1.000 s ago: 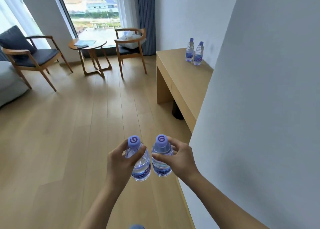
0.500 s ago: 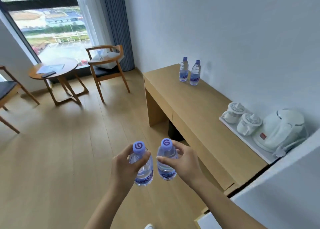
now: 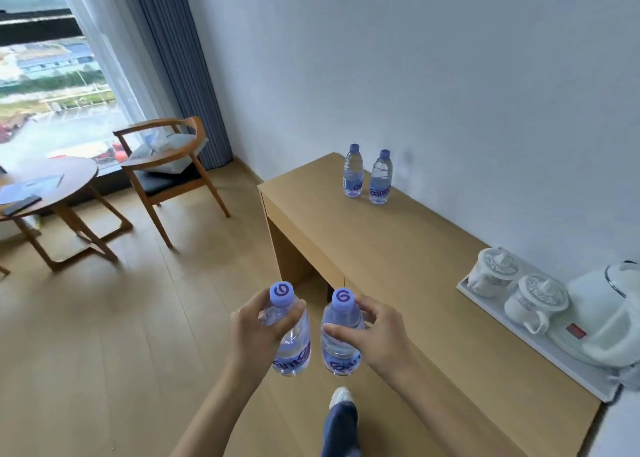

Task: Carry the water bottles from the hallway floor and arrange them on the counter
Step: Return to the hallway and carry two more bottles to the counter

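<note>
Two clear plastic bottles with purple caps hang upright side by side in front of the body: the left hand grips the left bottle round its shoulder, and the right hand's fingers wrap the right bottle likewise. Best to keep them vertical and set them down beside the standing pair at one o'clock on the smooth wooden surface, bases flat. A glossy white kettle tray sits at three o'clock.

Two bare forearms, without sleeves, watch or rings, enter from six o'clock, ending in the left hand and right hand. Below, at six o'clock, a dark blue trouser leg meets a white shoe.
</note>
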Demonstrator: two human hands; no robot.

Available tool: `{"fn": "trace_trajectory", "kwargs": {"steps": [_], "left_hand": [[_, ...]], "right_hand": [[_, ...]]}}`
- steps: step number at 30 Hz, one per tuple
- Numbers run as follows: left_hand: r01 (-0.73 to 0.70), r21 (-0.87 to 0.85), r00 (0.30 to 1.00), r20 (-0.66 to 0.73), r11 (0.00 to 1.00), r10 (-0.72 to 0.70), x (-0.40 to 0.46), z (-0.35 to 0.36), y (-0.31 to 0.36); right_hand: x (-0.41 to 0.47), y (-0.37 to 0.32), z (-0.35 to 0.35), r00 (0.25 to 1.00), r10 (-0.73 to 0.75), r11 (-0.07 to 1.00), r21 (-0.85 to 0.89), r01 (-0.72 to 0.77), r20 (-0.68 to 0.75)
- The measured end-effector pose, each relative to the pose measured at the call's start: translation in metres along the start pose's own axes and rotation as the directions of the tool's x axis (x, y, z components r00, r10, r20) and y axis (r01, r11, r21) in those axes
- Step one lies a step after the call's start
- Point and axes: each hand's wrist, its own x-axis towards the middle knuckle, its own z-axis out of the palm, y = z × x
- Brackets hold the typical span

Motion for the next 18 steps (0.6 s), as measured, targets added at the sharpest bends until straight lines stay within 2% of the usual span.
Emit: {"fn": "trace_trajectory", "kwargs": {"steps": [13, 18], "left_hand": [[-0.041, -0.060, 0.983, 0.178, 0.997, 0.051, 0.240, 0.123, -0.008], [0.006, -0.104, 0.946, 0.323, 0.995, 0.028, 0.297, 0.174, -0.007]], "right_hand": [[0.226, 0.014, -0.066, 0.977, 0.025, 0.999, 0.043, -0.016, -0.211], [0.277, 0.024, -0.105, 0.950, 0.085, 0.996, 0.015, -0.085, -0.301]]}}
